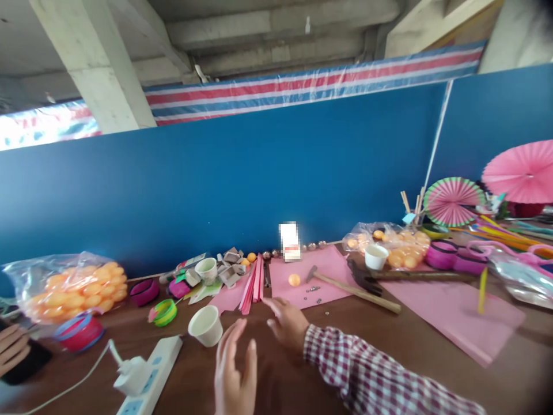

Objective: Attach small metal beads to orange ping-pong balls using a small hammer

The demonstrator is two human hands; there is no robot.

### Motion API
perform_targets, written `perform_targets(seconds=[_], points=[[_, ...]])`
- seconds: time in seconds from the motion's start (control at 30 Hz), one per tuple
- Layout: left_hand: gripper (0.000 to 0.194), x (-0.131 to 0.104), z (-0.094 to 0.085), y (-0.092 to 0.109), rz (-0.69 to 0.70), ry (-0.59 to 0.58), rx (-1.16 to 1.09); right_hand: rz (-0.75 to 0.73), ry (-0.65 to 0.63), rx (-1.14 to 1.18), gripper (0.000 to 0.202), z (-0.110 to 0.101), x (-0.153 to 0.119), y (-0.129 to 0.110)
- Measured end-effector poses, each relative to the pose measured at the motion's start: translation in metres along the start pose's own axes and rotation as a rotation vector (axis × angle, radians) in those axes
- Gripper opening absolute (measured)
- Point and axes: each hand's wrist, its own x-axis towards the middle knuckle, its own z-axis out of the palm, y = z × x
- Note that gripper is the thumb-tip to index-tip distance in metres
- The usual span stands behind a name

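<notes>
Low in the picture, my left hand [237,369] is raised over the brown table with fingers stretched and thumb apart, holding nothing. A white paper cup [206,326] stands just to its left. My right hand [288,324], in a checked sleeve, has its fingers extended and appears empty. Beyond its fingertips lies a folded pink paper strip [252,286]. Past that hand, a pink sheet [285,295] carries an orange ball [294,280], small metal parts [314,289] and a wooden-handled hammer [358,293].
Bags of orange balls stand at left [78,294] and right [406,248]. A power strip [161,369] with a white plug lies at front left. Another person's hand [12,346] shows at the left edge. A second, dark hammer [415,276] and pink paper fans [454,202] are at right.
</notes>
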Motion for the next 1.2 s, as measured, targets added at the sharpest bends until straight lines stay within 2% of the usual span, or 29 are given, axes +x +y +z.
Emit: perform_targets(seconds=[0.1, 0.17, 0.23, 0.3, 0.37, 0.47, 0.57, 0.7, 0.8, 0.9, 0.93, 1.03, 1.2], points=[[0.029, 0.025, 0.035, 0.017, 0.083, -0.162, -0.065, 0.036, 0.071, -0.168, 0.047, -0.041, -0.012, 0.035], [0.024, 0.047, 0.064, 0.019, 0.136, -0.241, -0.080, 0.097, 0.142, -0.280, 0.043, -0.064, -0.020, 0.059], [0.022, 0.067, 0.096, 0.016, 0.164, -0.268, -0.061, 0.176, 0.197, -0.363, 0.041, -0.079, -0.028, 0.080], [0.023, 0.082, 0.125, 0.010, 0.149, -0.282, -0.045, 0.248, 0.208, -0.392, 0.042, -0.085, -0.034, 0.096], [0.026, 0.092, 0.149, 0.005, 0.115, -0.334, -0.061, 0.252, 0.181, -0.392, 0.046, -0.085, -0.036, 0.106], [0.029, 0.096, 0.170, -0.003, 0.062, -0.407, -0.096, 0.160, 0.151, -0.393, 0.045, -0.078, -0.034, 0.114], [0.027, 0.093, 0.171, -0.008, 0.042, -0.425, -0.084, 0.130, 0.145, -0.396, 0.037, -0.073, -0.030, 0.116], [0.035, 0.083, 0.155, -0.004, -0.019, -0.354, -0.108, 0.177, 0.130, -0.394, 0.031, -0.074, -0.028, 0.116], [0.037, 0.068, 0.138, 0.006, -0.249, -0.301, -0.393, 0.230, 0.127, -0.404, 0.034, -0.075, -0.027, 0.115], [0.039, 0.049, 0.124, 0.016, -0.603, -0.412, -0.854, 0.279, 0.116, -0.412, 0.029, -0.072, -0.024, 0.114], [0.040, 0.045, 0.121, 0.018, -0.662, -0.422, -0.957, 0.292, 0.115, -0.412, 0.027, -0.071, -0.022, 0.113], [0.036, 0.037, 0.118, 0.016, -0.762, -0.432, -1.110, 0.318, 0.118, -0.405, 0.027, -0.068, -0.019, 0.112], [0.034, 0.038, 0.120, 0.006, -0.762, -0.417, -1.221, 0.328, 0.119, -0.405, 0.028, -0.070, -0.019, 0.111]])
